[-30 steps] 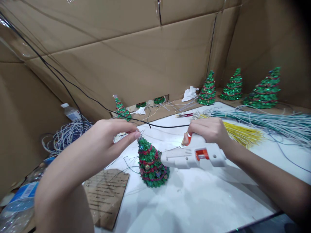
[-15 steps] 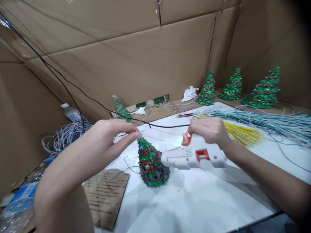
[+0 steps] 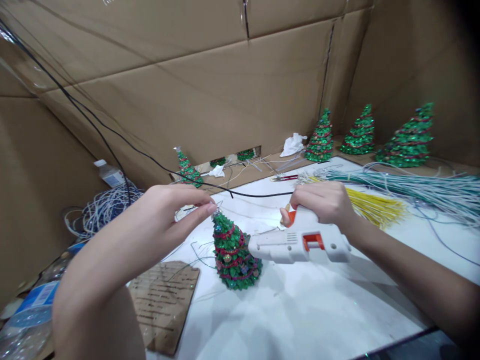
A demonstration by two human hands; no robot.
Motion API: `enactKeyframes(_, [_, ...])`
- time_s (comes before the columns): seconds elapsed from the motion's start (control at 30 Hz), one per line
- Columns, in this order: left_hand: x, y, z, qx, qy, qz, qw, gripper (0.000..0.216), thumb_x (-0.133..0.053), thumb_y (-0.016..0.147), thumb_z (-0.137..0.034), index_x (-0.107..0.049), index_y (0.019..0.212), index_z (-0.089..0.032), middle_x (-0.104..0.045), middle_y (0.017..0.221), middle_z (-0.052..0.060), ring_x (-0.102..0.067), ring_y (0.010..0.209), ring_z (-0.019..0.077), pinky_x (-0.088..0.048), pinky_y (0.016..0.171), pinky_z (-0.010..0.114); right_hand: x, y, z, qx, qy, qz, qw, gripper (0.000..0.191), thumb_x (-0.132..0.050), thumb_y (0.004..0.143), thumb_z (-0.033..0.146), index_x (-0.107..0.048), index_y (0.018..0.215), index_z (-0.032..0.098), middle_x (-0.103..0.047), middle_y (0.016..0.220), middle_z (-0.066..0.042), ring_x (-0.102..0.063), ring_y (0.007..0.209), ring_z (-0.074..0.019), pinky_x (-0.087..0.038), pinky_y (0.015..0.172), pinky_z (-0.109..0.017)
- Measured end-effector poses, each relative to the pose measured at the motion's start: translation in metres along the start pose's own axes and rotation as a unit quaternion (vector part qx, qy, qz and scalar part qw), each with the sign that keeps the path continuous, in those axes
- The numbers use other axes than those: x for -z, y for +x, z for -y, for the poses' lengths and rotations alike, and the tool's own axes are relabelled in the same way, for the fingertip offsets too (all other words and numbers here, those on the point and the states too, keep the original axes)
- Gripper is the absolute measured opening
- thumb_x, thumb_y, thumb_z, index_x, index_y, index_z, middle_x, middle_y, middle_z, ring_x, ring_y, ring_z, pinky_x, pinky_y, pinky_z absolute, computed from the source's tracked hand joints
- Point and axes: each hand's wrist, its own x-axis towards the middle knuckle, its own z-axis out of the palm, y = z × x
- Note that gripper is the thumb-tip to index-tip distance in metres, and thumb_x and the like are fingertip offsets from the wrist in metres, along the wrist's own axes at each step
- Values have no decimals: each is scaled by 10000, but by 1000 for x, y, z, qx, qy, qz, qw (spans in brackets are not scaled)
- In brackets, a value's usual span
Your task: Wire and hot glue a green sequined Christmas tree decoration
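A small green Christmas tree (image 3: 237, 260) with red garland and little baubles stands on the white tabletop (image 3: 300, 310). At its top, the thumb and fingers of my left hand (image 3: 183, 207) pinch the silvery, wiry tip. My right hand (image 3: 320, 202) is wrapped around the handle of a white hot glue gun (image 3: 292, 243) with an orange trigger. The gun lies sideways, its nozzle end at the right side of the tree. Whether the nozzle touches the leaves is hidden. Thin wires (image 3: 200, 252) lie just left of the tree.
A glue-marked cardboard piece (image 3: 165, 300) lies front left. Green-white wires (image 3: 412, 190) and yellow wires (image 3: 375, 205) are bundled at right. More trees (image 3: 318, 137) stand along the cardboard wall (image 3: 187, 100). A black cable (image 3: 150, 157) hangs across the back. Coiled wire (image 3: 99, 212) and plastic bottles (image 3: 32, 315) sit left.
The rear of the glue gun has dipped very slightly. My left hand and the tree have stayed in place.
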Motion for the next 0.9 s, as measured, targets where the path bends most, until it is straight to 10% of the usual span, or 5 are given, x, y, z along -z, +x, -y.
enactKeyframes(0.9, [0, -1, 0, -5, 5, 1, 1000, 329, -429, 924, -437, -675, 957, -222, -702, 964, 30, -622, 859, 183, -478, 736, 305, 1, 2, 4, -3, 20, 3, 1000, 313, -558, 884, 359, -514, 625, 191, -512, 523, 24, -450, 467, -106, -274, 494, -252])
